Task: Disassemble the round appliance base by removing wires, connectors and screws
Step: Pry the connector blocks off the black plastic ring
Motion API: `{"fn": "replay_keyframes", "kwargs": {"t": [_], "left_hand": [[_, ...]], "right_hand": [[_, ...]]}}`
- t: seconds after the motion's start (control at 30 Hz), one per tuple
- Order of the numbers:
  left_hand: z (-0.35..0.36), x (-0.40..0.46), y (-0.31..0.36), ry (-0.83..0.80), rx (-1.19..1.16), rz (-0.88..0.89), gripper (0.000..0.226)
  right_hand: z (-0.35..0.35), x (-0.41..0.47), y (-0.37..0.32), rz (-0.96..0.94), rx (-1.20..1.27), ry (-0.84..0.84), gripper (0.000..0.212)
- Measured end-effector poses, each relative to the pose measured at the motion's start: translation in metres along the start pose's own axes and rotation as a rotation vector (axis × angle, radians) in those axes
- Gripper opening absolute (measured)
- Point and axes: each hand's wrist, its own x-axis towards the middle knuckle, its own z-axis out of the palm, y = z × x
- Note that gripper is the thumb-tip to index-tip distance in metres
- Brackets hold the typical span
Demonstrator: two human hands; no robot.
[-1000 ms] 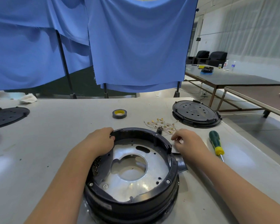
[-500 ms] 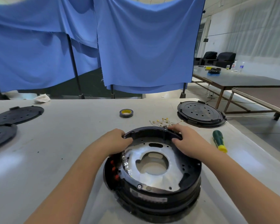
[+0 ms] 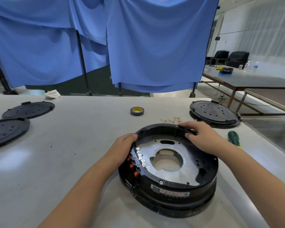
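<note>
The round black appliance base [image 3: 179, 190] lies on the grey table [image 3: 72, 153], its inside facing up with a silver metal plate [image 3: 184, 171] around a centre hole. Its far rim is tilted up off the table. My left hand [image 3: 122, 148] grips the left rim, above red connectors [image 3: 132, 167] and a row of metal terminals. My right hand [image 3: 202, 137] grips the far right rim. A heap of small yellow wire pieces [image 3: 171, 120] lies just behind the base.
A green and yellow screwdriver [image 3: 234, 139] lies to the right of the base. A roll of tape [image 3: 136, 111] sits further back. A black round cover [image 3: 214, 113] rests at the back right, two more [image 3: 28, 110] at the left. Blue curtains hang behind.
My right hand left the table beside the base and took the far rim. Both hands turned the base and tilted its far edge up, bringing the red connectors into view.
</note>
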Motion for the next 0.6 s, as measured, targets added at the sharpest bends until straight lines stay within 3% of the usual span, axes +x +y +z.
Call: {"fn": "replay_keyframes", "kwargs": {"t": [0.17,0.23,0.3,0.4,0.5,0.6], "left_hand": [[0.006,-0.002,-0.002,0.057,-0.072,0.055,0.030],[0.006,-0.002,-0.003,0.065,-0.100,0.043,0.031],[0.006,-0.003,-0.003,0.058,-0.154,-0.002,0.030],[0.010,-0.007,-0.005,-0.047,-0.326,-0.101,0.037],[0.017,-0.007,-0.004,-0.161,-0.499,-0.123,0.045],[0.024,-0.009,-0.002,-0.266,-0.515,-0.090,0.040]], "right_hand": [[-0.003,-0.011,-0.014,-0.087,-0.074,0.231,0.027],[-0.002,-0.019,-0.034,-0.144,-0.013,0.223,0.019],[0.004,-0.025,-0.059,-0.140,0.064,0.062,0.014],[0.023,-0.024,-0.091,-0.054,0.115,-0.231,0.029],[0.035,-0.015,-0.105,0.079,0.129,-0.404,0.028],[0.032,-0.010,-0.105,0.180,0.195,-0.556,0.024]]}}
